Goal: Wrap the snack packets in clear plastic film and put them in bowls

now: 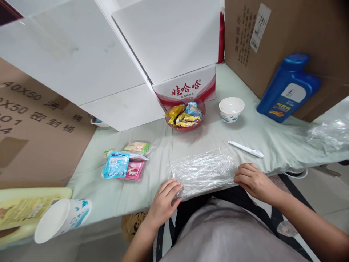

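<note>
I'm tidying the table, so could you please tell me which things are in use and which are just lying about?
In hand: clear plastic sheet, held by left hand and right hand.

Lying about: snack packets, red bowl, white bowl, white spoon, blue bottle, paper cup.

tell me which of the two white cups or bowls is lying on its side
The paper cup at the near left edge lies on its side, mouth toward the camera. The white bowl beside the red snack bowl stands upright.

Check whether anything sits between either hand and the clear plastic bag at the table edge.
Nothing does. The left hand and right hand both touch opposite ends of the clear plastic bag.
</note>
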Tool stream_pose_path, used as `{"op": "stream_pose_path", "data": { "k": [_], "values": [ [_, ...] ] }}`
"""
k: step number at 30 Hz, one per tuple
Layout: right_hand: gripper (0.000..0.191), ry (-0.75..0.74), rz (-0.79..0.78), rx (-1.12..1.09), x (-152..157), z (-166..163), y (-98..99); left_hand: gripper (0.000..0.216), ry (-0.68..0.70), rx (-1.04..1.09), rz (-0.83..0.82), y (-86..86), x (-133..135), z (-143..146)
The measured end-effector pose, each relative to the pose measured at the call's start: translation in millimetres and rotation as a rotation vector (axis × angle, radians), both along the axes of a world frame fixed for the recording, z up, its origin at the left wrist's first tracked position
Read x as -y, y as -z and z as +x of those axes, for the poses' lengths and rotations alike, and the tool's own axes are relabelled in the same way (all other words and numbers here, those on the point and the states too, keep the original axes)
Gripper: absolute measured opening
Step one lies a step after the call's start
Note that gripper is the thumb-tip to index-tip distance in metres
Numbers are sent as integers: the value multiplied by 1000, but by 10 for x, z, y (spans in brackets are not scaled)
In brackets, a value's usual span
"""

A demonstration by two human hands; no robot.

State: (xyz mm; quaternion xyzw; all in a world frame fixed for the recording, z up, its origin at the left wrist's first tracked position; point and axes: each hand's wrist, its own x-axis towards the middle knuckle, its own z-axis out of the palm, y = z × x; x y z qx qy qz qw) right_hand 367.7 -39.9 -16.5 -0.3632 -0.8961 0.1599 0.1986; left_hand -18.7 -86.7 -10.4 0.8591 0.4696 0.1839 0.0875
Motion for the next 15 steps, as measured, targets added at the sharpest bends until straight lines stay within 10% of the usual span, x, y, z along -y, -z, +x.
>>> {"op": "stream_pose_path", "data": {
  "k": [5, 15],
  "values": [
    [16, 16, -119, -159, -20, -2, -115, 14, -56, 163, -74, -46, -12, 10],
    [23, 494, -168, -41, -423, -432, 47, 29, -637, 177, -73, 95, -455, 20]
  ]
}}
